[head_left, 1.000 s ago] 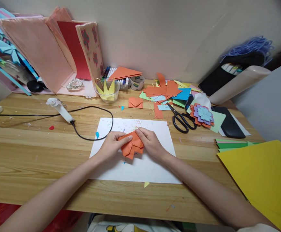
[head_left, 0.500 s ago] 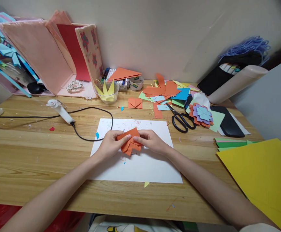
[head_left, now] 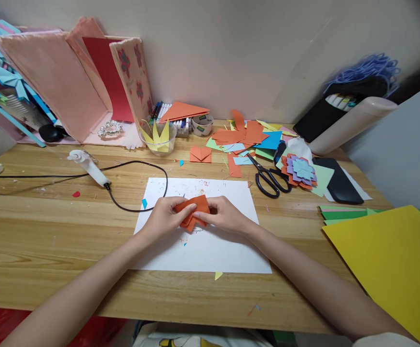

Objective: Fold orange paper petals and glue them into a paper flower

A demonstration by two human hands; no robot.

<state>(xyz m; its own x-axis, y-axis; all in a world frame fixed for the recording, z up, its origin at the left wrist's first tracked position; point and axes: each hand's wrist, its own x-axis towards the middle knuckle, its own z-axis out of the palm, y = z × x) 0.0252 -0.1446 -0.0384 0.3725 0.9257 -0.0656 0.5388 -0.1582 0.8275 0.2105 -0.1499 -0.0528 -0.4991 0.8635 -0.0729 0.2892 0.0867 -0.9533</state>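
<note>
Between my two hands is a folded orange paper piece (head_left: pixel 199 204) with layered, petal-like flaps. My left hand (head_left: pixel 169 215) is closed on its left side, thumb lying across the front. On the right side, my right hand (head_left: pixel 224 215) pinches it, with the thumb on a lower flap and the fingers behind. Both hands are over a white sheet (head_left: pixel 202 258) dotted with coloured marks and tiny paper bits. The back of the orange paper and some fingertips are hidden.
Black-handled scissors (head_left: pixel 269 179) lie to the right, beside a layered paper flower (head_left: pixel 300 169). Colored paper scraps (head_left: pixel 246 135) pile at the back. A white glue gun (head_left: pixel 89 167) and its black cord stand left. Yellow paper (head_left: pixel 386 255) covers the right front.
My right thumb has come down from the paper's top edge onto its lower front flap. The orange paper has turned slightly and its flaps look more gathered. My left hand keeps its hold.
</note>
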